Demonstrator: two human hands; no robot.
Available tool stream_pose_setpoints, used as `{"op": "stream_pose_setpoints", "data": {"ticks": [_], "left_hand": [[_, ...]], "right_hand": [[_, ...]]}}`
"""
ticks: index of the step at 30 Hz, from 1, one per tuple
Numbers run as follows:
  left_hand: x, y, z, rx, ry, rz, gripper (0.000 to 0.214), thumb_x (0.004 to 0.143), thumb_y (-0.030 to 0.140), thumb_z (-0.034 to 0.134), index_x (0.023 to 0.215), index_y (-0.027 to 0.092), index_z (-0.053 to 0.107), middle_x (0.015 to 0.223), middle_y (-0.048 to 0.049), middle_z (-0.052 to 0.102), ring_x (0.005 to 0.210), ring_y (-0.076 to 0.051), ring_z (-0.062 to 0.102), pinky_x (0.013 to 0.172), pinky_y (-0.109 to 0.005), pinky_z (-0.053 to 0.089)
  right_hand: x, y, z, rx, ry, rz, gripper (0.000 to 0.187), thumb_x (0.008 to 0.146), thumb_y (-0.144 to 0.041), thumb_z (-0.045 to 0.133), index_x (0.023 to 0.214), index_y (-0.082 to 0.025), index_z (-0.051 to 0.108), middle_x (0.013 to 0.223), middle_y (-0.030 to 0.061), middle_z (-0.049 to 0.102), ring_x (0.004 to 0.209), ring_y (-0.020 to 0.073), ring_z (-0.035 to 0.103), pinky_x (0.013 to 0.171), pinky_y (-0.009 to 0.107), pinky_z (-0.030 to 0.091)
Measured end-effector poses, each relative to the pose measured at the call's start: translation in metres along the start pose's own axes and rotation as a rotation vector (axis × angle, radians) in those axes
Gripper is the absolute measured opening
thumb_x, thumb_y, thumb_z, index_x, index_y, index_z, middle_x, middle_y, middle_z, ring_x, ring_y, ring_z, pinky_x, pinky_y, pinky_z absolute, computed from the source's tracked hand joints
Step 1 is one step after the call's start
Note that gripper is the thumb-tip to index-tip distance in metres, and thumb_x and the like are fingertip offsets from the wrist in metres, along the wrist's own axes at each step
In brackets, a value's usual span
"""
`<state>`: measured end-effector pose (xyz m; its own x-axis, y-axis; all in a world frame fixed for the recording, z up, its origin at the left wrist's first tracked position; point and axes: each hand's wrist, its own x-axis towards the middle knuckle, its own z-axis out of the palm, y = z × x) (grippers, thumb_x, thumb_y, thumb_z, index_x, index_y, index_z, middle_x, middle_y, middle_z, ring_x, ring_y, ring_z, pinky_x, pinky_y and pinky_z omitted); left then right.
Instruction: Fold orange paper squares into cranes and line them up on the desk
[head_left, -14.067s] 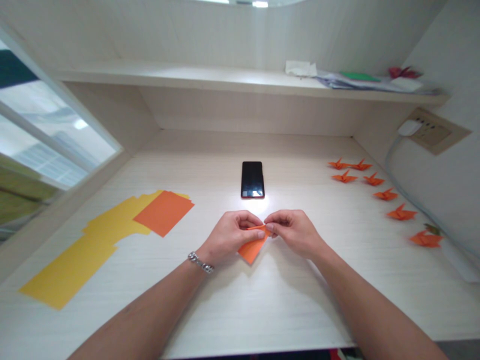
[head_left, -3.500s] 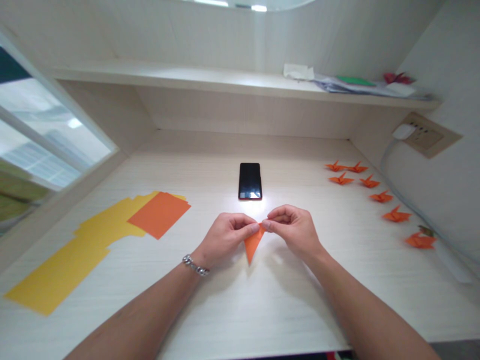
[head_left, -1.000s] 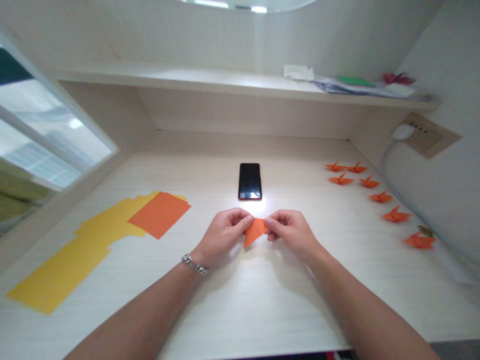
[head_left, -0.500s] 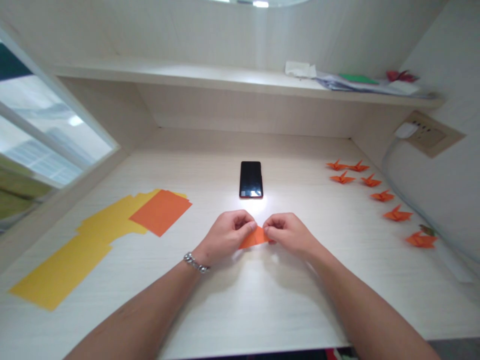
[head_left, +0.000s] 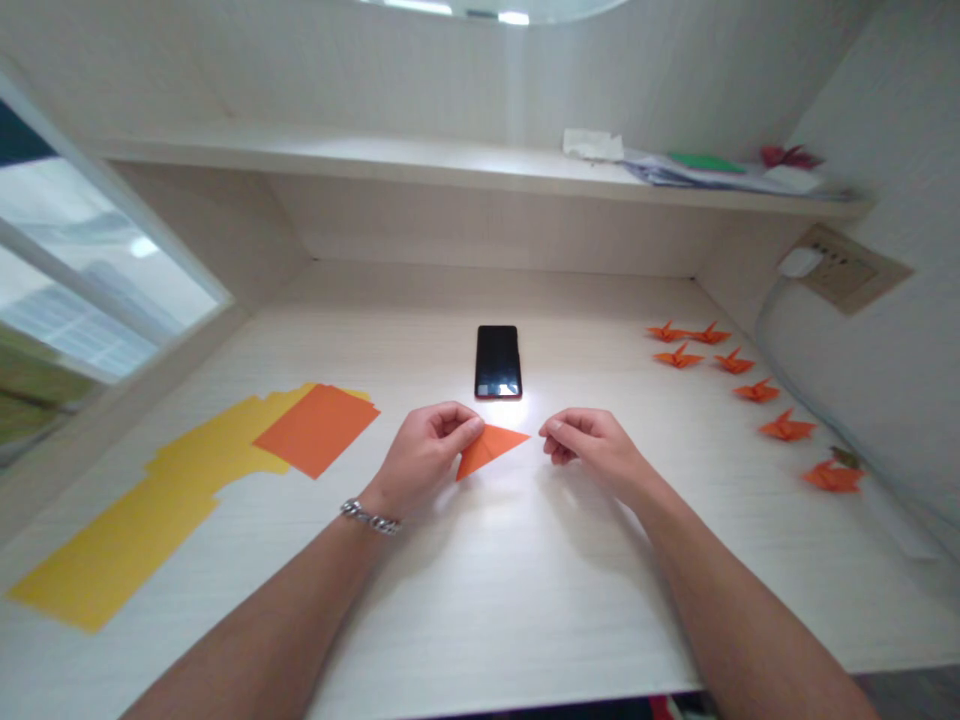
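Observation:
My left hand (head_left: 431, 445) pinches a folded sheet of orange origami paper (head_left: 491, 447) between thumb and fingers, just above the desk. The paper is a triangle with crease lines, and one point faces right. My right hand (head_left: 589, 438) is apart from it, a short gap off that point, its fingers curled together with nothing in them. Behind the paper lies a black phone (head_left: 498, 362). Flat orange paper squares (head_left: 319, 430) lie to the left, on top of spread yellow paper sheets (head_left: 112, 550).
Several folded orange paper cranes (head_left: 786, 427) stand along the right side by a cable. A wall socket (head_left: 844, 268) holds a white plug. Papers (head_left: 694, 175) lie on the shelf (head_left: 420, 165) over the desk's back. At the left is a window (head_left: 97, 270).
My right hand has let go of the orange paper and moved off to the right. My left hand has shifted slightly left with the paper, whose triangular shape now shows more fully.

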<state>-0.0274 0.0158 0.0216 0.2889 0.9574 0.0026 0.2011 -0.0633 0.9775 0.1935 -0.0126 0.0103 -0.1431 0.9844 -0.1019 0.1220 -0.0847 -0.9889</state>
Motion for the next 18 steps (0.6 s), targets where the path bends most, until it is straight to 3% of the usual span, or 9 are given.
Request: {"op": "stream_pose_setpoints", "data": {"ticks": [6,11,18], "left_hand": [[-0.002,0.0,0.006,0.017,-0.039,0.003,0.019,0.079,0.03,0.062,0.07,0.013,0.063,0.065,-0.0009,0.06,0.06,-0.012,0.051,0.056,-0.022,0.04],[-0.003,-0.001,0.009,0.029,-0.046,0.021,0.019,0.08,0.031,0.061,0.073,0.014,0.064,0.068,-0.0014,0.061,0.062,-0.013,0.053,0.057,-0.022,0.042],[-0.008,-0.001,0.013,0.142,-0.235,0.068,0.017,0.081,0.027,0.057,0.077,0.015,0.067,0.072,-0.0035,0.067,0.066,-0.014,0.058,0.06,-0.023,0.045]], "right_hand": [[-0.003,0.0,0.009,-0.109,-0.083,-0.033,0.021,0.08,-0.034,0.061,0.075,-0.015,0.064,0.066,0.002,0.063,0.059,0.0125,0.057,0.059,0.025,0.044],[-0.002,0.001,0.01,-0.076,-0.088,-0.025,0.018,0.078,-0.032,0.063,0.082,-0.015,0.064,0.069,0.0023,0.063,0.062,0.0137,0.058,0.06,0.025,0.045],[-0.005,0.001,0.02,-0.313,-0.108,-0.127,0.012,0.079,-0.025,0.058,0.073,-0.017,0.064,0.064,-0.0006,0.059,0.06,0.0117,0.051,0.056,0.022,0.037]]}}
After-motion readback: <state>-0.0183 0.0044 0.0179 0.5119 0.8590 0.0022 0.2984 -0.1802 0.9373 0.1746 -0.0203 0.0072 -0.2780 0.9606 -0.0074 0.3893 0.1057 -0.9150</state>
